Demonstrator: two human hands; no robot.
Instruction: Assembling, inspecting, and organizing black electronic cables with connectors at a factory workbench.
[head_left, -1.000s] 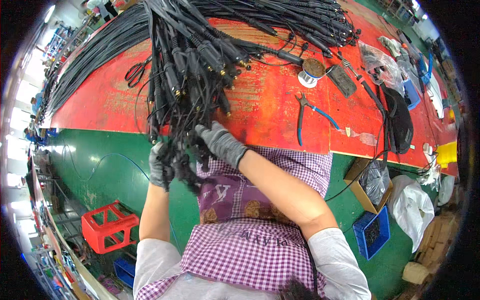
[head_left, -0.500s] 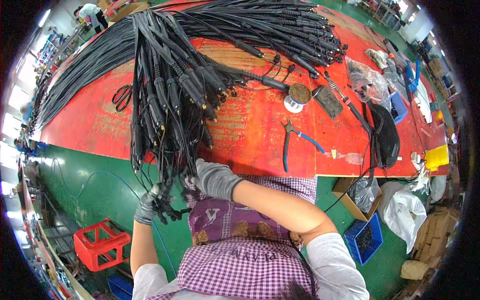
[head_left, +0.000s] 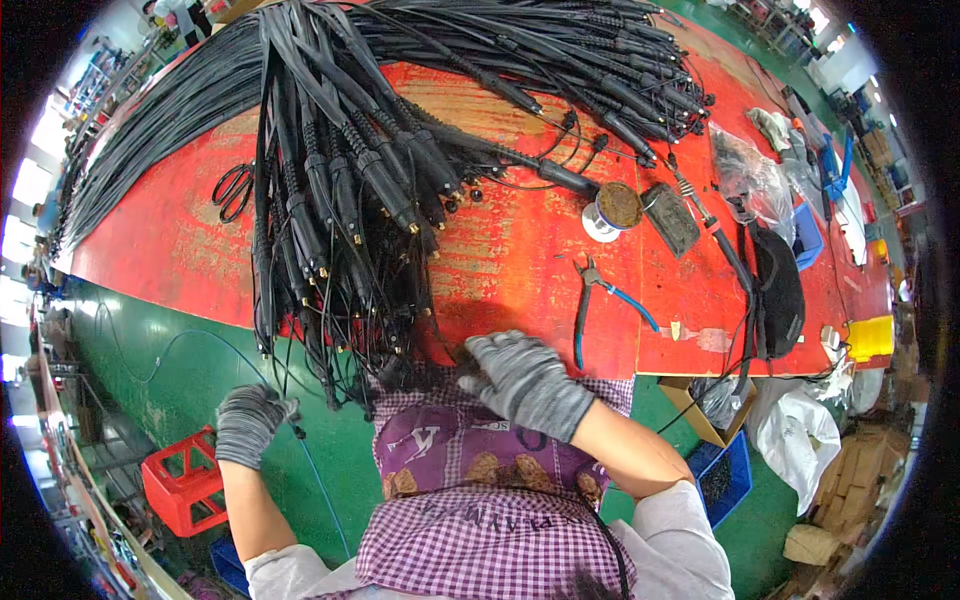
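Over the counter's (head_left: 530, 312) near edge, black cables (head_left: 350, 190) hang

Their loose ends dangle past the red edge, between two gloved hands. Left of them, well apart, the left hand (head_left: 250, 422) curls its fingers beside a thin dark lead; whether it pinches that, I cannot tell. Just right of the ends, the right hand (head_left: 525, 384) bends its fingers, its grip unclear. Pliers (head_left: 591, 275) lie beyond it, near a white spool (head_left: 600, 226).

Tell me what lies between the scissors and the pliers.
The head view shows, from the scissors, the bundle of black cables, then worn red tabletop up to the pliers.
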